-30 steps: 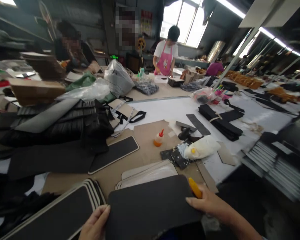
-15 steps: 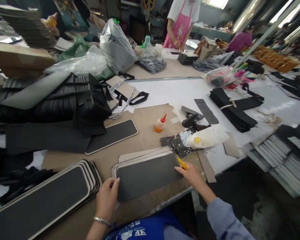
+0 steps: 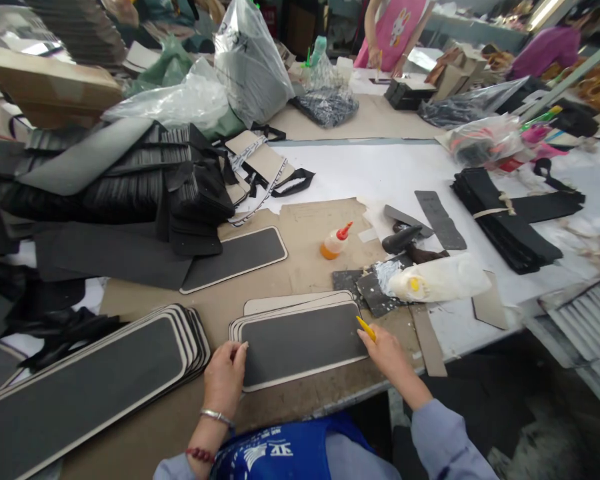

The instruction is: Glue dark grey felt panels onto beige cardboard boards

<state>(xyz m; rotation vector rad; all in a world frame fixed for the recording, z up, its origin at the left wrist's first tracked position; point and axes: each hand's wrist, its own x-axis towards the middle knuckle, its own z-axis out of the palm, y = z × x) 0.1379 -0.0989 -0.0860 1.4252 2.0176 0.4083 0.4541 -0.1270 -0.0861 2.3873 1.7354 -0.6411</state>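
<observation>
In front of me lies a stack of light beige boards with rounded corners. On the top board (image 3: 300,382) rests a dark grey sheet (image 3: 300,340), with a narrow beige border showing around it. My left hand (image 3: 225,373) is closed at the left edge of this sheet, thumb and fingers pinched on its side. At the right end, my right hand (image 3: 384,350) is closed around a slim yellow pointed tool (image 3: 366,329), whose exact kind I cannot make out. Its fingertips touch the sheet's right edge.
A second stack of grey-faced boards (image 3: 95,380) stands at the left. Beyond are a single faced board (image 3: 240,259), a red-tipped glue bottle (image 3: 336,241), a white bottle (image 3: 440,279) on smeared scraps, and dark strap bundles (image 3: 500,220). A co-worker in a pink apron (image 3: 397,30) stands across the table.
The dark sheet has settled within the top board's outline, and the beige border now shows along its near edge. Both hands stay at its ends. The camera view has shifted slightly.
</observation>
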